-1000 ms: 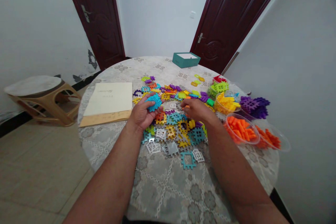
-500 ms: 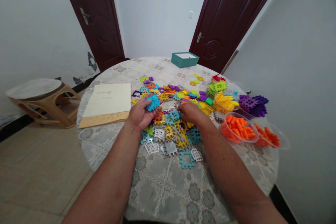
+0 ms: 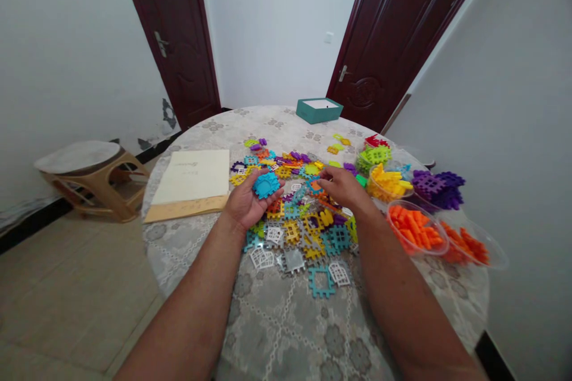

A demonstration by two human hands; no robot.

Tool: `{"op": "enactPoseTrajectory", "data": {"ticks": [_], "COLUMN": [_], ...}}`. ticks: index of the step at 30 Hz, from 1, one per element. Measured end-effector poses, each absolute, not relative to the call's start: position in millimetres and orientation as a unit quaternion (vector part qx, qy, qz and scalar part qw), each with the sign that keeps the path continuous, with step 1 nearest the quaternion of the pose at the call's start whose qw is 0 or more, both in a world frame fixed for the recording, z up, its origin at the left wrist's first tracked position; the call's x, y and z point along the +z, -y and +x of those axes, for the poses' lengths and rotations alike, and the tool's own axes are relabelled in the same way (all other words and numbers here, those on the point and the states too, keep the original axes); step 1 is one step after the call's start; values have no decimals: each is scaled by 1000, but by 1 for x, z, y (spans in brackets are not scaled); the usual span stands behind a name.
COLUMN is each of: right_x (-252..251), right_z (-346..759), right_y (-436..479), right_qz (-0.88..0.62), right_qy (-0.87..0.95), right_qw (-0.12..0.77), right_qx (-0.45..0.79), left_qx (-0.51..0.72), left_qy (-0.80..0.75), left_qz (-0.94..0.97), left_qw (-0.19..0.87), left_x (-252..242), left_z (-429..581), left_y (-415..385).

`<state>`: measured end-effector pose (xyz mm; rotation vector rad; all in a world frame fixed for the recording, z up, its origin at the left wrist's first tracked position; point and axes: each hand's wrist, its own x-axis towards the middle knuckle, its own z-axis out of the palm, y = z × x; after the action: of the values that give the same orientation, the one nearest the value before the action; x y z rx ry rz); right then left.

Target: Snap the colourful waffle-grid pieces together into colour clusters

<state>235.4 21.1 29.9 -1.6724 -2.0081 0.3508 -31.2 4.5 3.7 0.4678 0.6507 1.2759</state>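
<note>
Your left hand (image 3: 251, 202) is cradling blue pieces (image 3: 267, 185) while your right hand (image 3: 342, 186) is pinching a blue frame (image 3: 313, 184) over the mixed pile (image 3: 292, 231); a green box (image 3: 318, 112) is sitting near the table's (image 3: 272, 321) far edge, and filled tubs (image 3: 416, 227) are lining its right edge.

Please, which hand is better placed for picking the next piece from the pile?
Probably the right hand: its fingers are at a blue-and-orange piece over the pile. The left hand seems less free, holding blue pieces.

we've room over tablecloth (image 3: 277, 333) nr edge, tubs (image 3: 494, 255) block our R side; loose pcs (image 3: 292, 231) clutter mid, box (image 3: 320, 113) at far edge
</note>
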Motion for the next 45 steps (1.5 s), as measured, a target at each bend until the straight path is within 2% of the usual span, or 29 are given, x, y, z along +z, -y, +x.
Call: {"op": "enactPoseTrajectory", "data": {"ticks": [5,10,12,15,19,23,25,27,31,33,39,45], "right_x": [46,54,48,33,21,27,33,38,38,32,15,8], "right_z": [224,183,165,144,136,144,154,169,194,198,184,193], "right_y": [-8,10,16,20,21,18,14,10,6,6,9,4], "right_qz": [-592,-436,-393,-381,-368,-328,-362,-433,-507,-505,-516,-553], "right_qy": [726,784,810,845,872,874,851,833,846,851,853,831], "right_qw": [347,442,435,373,322,357,378,342,102,32,7,27], "right_qx": [40,14,-13,-39,-13,33,35,43,126,141,83,51], "left_qx": [570,550,549,553,582,599,606,610,614,616,612,614], "left_qy": [-279,-260,-241,-208,-215,-234,-247,-254,-257,-261,-266,-270], "left_qz": [200,206,209,213,215,204,186,174,154,151,149,130], "left_qw": [746,767,773,778,754,738,733,731,730,728,730,730], "left_x": [6,8,6,-1,-9,-6,-3,0,0,0,-1,3], "left_z": [-31,-30,-28,-25,-24,-27,-29,-32,-35,-34,-34,-35], "left_y": [-1,3,2,-1,-4,-3,-4,-5,-8,-8,-8,-8]}}
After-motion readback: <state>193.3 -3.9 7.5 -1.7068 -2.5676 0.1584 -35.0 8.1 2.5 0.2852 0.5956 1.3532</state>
